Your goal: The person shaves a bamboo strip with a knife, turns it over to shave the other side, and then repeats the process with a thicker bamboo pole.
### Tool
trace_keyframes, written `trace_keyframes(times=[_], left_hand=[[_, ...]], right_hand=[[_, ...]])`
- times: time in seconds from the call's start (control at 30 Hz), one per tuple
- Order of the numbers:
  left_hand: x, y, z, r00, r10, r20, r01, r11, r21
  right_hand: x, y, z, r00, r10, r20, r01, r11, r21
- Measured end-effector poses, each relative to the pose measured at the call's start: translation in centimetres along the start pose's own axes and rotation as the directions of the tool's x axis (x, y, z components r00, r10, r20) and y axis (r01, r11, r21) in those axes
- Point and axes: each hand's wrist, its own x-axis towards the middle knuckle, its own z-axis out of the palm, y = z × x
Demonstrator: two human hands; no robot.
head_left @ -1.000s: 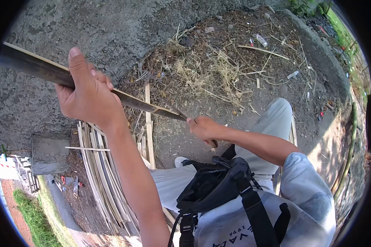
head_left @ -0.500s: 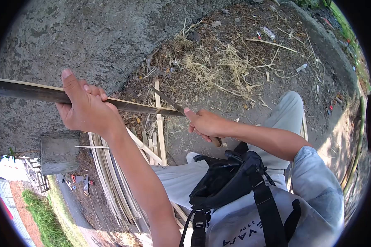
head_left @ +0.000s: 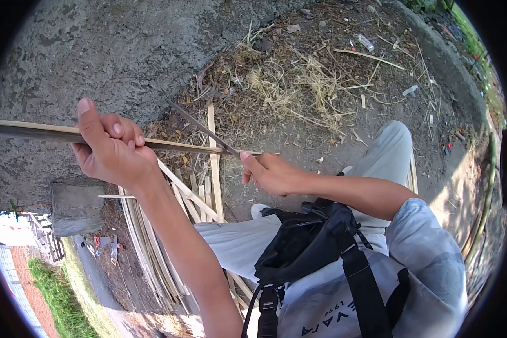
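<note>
My left hand (head_left: 118,149) is closed around a long bamboo strip (head_left: 34,130), dark on one face and pale along its edge, its thumb raised. The strip runs from the left edge of the view to beside my right hand (head_left: 271,172). That hand grips a long-bladed knife (head_left: 201,125), whose dark blade points up and left. The blade crosses the strip close to my right thumb, and the knife's handle is hidden in the fist. Below the crossing, a pale upright strip (head_left: 214,169) stands behind the bamboo.
A bundle of long pale strips (head_left: 143,248) lies at lower left beside a squared block (head_left: 78,208). Fine shavings (head_left: 315,90) cover the ground ahead, near a rough grey concrete surface (head_left: 112,56). A black bag (head_left: 304,242) hangs at my waist.
The knife has shifted left and up along the bamboo strip, its blade reaching further toward the concrete. My right hand has turned. The strip's left part sits slightly lower in view.
</note>
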Motion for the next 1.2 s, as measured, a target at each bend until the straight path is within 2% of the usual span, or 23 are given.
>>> trace_keyframes(times=[0.07, 0.1, 0.17, 0.2, 0.27, 0.37, 0.47, 0.53, 0.57, 0.67, 0.77, 0.87, 0.97, 1.07, 1.17, 1.2], left_hand=[[0.0, 0.0, 0.2, 0.996, -0.014, 0.085, 0.016, 0.999, -0.030], [-0.2, 0.1, 0.2, 0.991, -0.019, 0.129, 0.021, 1.000, -0.021], [-0.3, 0.4, -0.3, 0.966, -0.046, 0.256, 0.078, 0.990, -0.118], [-0.3, 0.3, -0.3, 0.946, -0.055, 0.321, 0.113, 0.980, -0.165], [-0.6, 0.1, 0.1, 0.943, -0.045, 0.329, 0.101, 0.983, -0.155], [-0.6, -0.1, 1.2, 0.940, -0.036, 0.339, 0.087, 0.987, -0.135], [-1.2, -0.4, 2.3, 0.939, -0.005, 0.344, 0.049, 0.992, -0.117], [-1.2, -0.2, 2.4, 0.936, -0.018, 0.352, 0.062, 0.992, -0.112], [-1.4, -0.2, 2.4, 0.931, -0.019, 0.366, 0.067, 0.990, -0.120], [-1.8, -0.2, 3.2, 0.934, 0.005, 0.356, 0.042, 0.991, -0.126], [-2.1, -0.4, 3.9, 0.948, -0.005, 0.317, 0.042, 0.993, -0.109], [-2.4, -0.4, 4.4, 0.935, -0.005, 0.355, 0.054, 0.990, -0.127], [-2.2, -0.5, 4.5, 0.959, -0.008, 0.284, 0.040, 0.993, -0.109], [-2.3, -0.3, 4.6, 0.976, -0.007, 0.218, 0.030, 0.994, -0.103], [-2.4, -0.2, 4.4, 0.995, 0.005, 0.100, -0.002, 1.000, -0.026], [-2.4, -0.2, 4.3, 0.996, 0.012, 0.090, -0.011, 1.000, -0.015]], right_hand=[[2.3, 3.2, 0.5, 0.986, -0.152, -0.074, 0.147, 0.987, -0.070], [3.1, 4.6, 0.4, 1.000, 0.022, -0.014, -0.020, 0.995, 0.097], [4.2, 6.4, -0.2, 0.929, 0.324, 0.180, -0.369, 0.850, 0.375], [3.9, 5.6, -0.6, 0.949, 0.286, 0.135, -0.314, 0.893, 0.321], [2.0, 2.6, -1.0, 0.972, 0.225, 0.061, -0.233, 0.952, 0.198], [-0.2, -1.1, -0.9, 1.000, 0.013, 0.017, -0.016, 0.983, 0.183], [0.9, 1.9, -0.1, 0.991, -0.083, -0.102, 0.093, 0.991, 0.095], [2.4, 5.8, -0.2, 0.983, 0.183, -0.004, -0.177, 0.959, 0.222], [2.8, 6.8, -0.5, 0.949, 0.310, 0.056, -0.313, 0.909, 0.276], [2.1, 5.5, -1.7, 0.966, 0.258, 0.003, -0.254, 0.947, 0.198], [0.3, 1.6, -1.9, 0.989, 0.134, -0.055, -0.112, 0.949, 0.296], [-0.4, 2.7, -0.9, 0.997, -0.020, -0.069, 0.039, 0.958, 0.284], [2.0, 7.8, -1.3, 0.980, 0.198, 0.034, -0.197, 0.915, 0.353], [3.0, 9.4, -2.3, 0.964, 0.263, -0.031, -0.262, 0.964, 0.054], [1.6, 5.3, -2.5, 0.974, 0.200, -0.105, -0.202, 0.979, -0.009], [1.7, 5.6, -1.8, 0.985, 0.005, -0.170, -0.013, 0.999, -0.047]])
